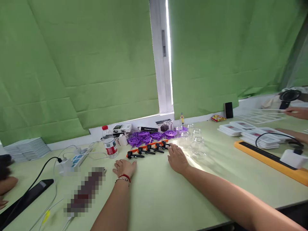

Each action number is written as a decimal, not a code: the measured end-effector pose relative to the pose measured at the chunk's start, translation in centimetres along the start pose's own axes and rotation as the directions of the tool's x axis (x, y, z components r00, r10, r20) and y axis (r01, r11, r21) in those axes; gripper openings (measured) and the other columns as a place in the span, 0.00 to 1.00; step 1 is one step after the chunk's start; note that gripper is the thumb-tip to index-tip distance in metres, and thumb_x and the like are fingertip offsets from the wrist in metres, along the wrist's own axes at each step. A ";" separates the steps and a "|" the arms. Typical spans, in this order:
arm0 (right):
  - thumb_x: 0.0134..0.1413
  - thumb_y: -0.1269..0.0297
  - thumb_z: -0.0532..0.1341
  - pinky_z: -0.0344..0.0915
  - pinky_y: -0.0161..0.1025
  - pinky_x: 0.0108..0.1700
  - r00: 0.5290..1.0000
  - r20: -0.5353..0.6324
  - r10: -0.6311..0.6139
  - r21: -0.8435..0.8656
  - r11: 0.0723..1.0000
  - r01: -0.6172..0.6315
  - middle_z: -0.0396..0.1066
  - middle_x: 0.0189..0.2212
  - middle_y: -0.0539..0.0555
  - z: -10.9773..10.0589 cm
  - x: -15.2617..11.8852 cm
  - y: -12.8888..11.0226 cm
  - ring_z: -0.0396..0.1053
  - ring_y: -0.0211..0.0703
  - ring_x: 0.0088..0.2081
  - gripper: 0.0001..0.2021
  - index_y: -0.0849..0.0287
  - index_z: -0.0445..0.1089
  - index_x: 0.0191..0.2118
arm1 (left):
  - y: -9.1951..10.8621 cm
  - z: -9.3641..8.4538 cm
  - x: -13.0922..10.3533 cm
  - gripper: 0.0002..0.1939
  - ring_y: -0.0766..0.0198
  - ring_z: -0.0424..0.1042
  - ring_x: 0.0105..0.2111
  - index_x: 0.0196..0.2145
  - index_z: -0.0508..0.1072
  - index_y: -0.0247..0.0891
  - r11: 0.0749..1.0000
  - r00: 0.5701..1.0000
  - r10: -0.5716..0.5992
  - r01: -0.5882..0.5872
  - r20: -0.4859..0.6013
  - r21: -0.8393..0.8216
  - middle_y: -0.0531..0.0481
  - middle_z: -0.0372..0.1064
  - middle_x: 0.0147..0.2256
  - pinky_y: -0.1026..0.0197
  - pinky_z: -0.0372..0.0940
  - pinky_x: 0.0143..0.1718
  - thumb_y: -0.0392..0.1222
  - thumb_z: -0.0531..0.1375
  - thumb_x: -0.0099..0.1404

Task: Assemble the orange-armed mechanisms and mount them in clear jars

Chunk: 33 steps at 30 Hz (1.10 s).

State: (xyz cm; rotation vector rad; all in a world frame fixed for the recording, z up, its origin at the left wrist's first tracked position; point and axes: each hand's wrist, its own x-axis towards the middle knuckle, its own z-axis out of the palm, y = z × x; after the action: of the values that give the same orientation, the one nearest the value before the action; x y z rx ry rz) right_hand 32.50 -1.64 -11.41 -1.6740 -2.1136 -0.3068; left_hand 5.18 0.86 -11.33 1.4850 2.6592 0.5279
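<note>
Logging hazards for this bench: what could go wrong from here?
Clear jars stand just beside the right hand; a sideways sweep might topple one.
Black pieces along the orange rail sit close to that hand and could be knocked askew.
The bottle near the left hand might get bumped over.

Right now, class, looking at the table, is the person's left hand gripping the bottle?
No, the left hand lies palm down on the table, while the bottle stands upright beyond its fingers.

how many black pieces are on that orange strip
5 visible black pieces, in one row along the orange strip, from its left end to the right hand, which may hide more.
</note>
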 end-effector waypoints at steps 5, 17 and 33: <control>0.59 0.58 0.47 0.36 0.47 0.65 0.983 0.153 0.105 -0.018 0.995 -0.103 0.39 0.66 0.65 -0.4 -1.1 3.9 0.36 0.55 0.66 0.32 0.74 0.46 0.65 | -0.3 0.8 0.2 0.46 0.42 0.37 0.65 0.61 0.54 0.22 0.983 0.997 0.048 -0.058 0.062 0.176 0.29 0.41 0.64 0.37 0.40 0.59 0.64 0.43 0.58; 0.57 0.40 0.39 0.26 0.51 0.65 0.953 0.302 0.038 -0.007 0.999 -0.037 0.35 0.66 0.68 0.0 -1.0 5.4 0.27 0.56 0.67 0.42 0.75 0.48 0.64 | -0.4 0.6 -0.3 0.52 0.38 0.44 0.63 0.60 0.55 0.17 0.963 0.989 0.148 -0.150 0.026 0.225 0.24 0.46 0.62 0.36 0.45 0.56 0.70 0.41 0.55; 0.57 0.39 0.39 0.16 0.57 0.62 0.924 0.376 0.073 -0.023 0.997 -0.070 0.35 0.67 0.66 0.4 -0.9 5.6 0.23 0.58 0.67 0.42 0.71 0.47 0.65 | -0.3 0.3 -0.9 0.52 0.39 0.41 0.63 0.61 0.52 0.18 0.962 0.987 0.149 -0.159 0.061 0.221 0.26 0.43 0.63 0.37 0.42 0.58 0.70 0.39 0.56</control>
State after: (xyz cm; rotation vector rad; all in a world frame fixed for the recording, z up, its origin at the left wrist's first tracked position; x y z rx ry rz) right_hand 38.01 -0.88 -12.68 -1.9372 -2.3101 0.0350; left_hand 5.47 0.05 -11.84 1.7511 2.6574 0.2014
